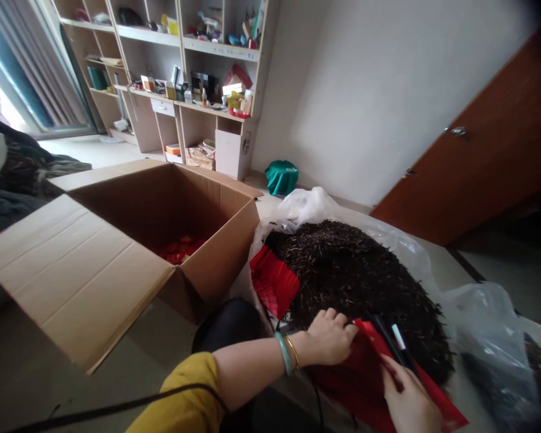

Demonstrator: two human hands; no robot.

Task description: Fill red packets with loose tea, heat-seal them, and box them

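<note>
My left hand [329,338], with a pale green bangle and a gold bangle at the wrist and a yellow sleeve [180,403] above, grips the top edge of a red bag [360,385]. My right hand [408,397] pinches the same bag lower down at the right. A black handheld tool with a white strip [394,343] lies against the bag's mouth, between my hands. Behind them spreads a heap of dark dried leaves [351,282] on a clear plastic sheet [309,207]. Another red bag [274,280] lies at the heap's left edge.
To the left stands an open cardboard box [72,276] with red items [180,249] inside. A crumpled plastic bag [491,337] lies at the right. Behind are a green cloth bundle [282,178], a shelf unit [162,72] of small items, and a brown door [460,144].
</note>
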